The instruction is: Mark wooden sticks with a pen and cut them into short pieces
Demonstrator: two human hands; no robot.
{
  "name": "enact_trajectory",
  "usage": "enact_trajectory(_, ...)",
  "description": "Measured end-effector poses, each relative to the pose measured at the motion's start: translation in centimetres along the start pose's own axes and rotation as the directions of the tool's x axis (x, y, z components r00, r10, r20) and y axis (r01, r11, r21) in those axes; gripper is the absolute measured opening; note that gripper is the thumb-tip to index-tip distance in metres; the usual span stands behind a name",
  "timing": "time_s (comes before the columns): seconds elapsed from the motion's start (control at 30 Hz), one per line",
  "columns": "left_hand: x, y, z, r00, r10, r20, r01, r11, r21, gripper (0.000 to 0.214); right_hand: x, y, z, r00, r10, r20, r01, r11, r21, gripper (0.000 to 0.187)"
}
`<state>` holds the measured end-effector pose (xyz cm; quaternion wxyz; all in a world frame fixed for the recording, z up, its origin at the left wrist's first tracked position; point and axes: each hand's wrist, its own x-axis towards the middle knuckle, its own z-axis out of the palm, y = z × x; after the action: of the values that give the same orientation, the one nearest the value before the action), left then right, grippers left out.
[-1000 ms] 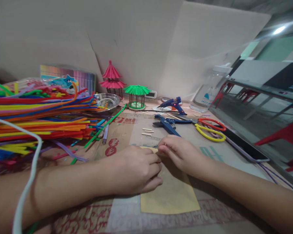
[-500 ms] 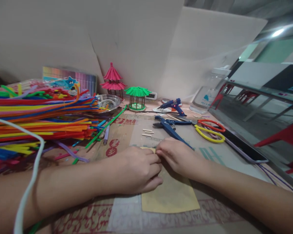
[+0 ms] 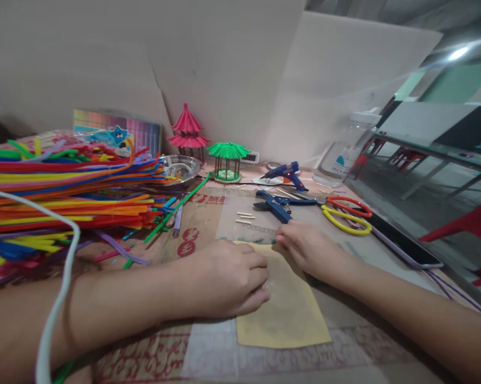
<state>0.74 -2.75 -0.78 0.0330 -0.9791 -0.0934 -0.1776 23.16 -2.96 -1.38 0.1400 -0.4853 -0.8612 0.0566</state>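
Observation:
A yellow sheet of sandpaper (image 3: 282,309), greyish in its middle, lies flat on the work surface. My left hand (image 3: 234,280) rests on its left part, fingers bent together and pressing it down. At the sheet's upper right edge, my right hand (image 3: 304,245) is closed in a pinch; whatever its fingertips hold is hidden. Just beyond the hands lie several short wooden sticks (image 3: 246,216). Blue-handled cutters (image 3: 274,205) lie behind my right hand, which covers one handle's end.
Bundled pipe cleaners (image 3: 64,213) fill the left side, beside a metal bowl (image 3: 180,169). Farther back stand pink (image 3: 186,128) and green (image 3: 227,160) model pavilions and a blue glue gun (image 3: 282,173). Scissors (image 3: 348,213), a phone (image 3: 400,240) and a clear jug (image 3: 340,149) are right. A white cable (image 3: 60,304) crosses my left forearm.
My right hand has slid right, away from my left hand, to the sheet's upper right edge, and now covers one cutter handle's end. My left hand stays on the sheet.

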Motion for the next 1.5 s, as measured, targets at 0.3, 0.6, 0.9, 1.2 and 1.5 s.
enact_trajectory(0.3,0.03,-0.12,0.15,1.000,-0.006,0.011,0.006,1.000,0.008,0.025,-0.24,-0.09,0.08,0.999,-0.047,0.006,0.047,0.998,0.033,0.027)
enact_trajectory(0.6,0.07,-0.03,0.02,1.000,0.000,0.000,0.000,1.000,0.027,0.023,-0.34,-0.22,-0.21,0.996,-0.088,0.028,0.083,0.988,0.129,0.026)
enact_trajectory(0.9,0.04,-0.13,0.08,1.000,-0.001,0.000,0.001,0.999,0.032,0.024,-0.47,0.16,-0.16,0.987,-0.156,0.020,0.151,0.976,0.158,0.027)
enact_trajectory(1.2,0.05,-0.11,0.14,1.000,-0.002,-0.013,0.003,0.999,0.046,0.023,-0.62,-0.21,-0.26,0.982,-0.191,0.013,0.185,0.963,0.196,0.025)
enact_trajectory(1.5,0.14,-0.18,0.05,1.000,-0.017,0.010,0.017,0.999,0.028,0.023,-0.75,-0.35,-0.16,0.979,-0.200,0.035,0.187,0.954,0.233,0.027)
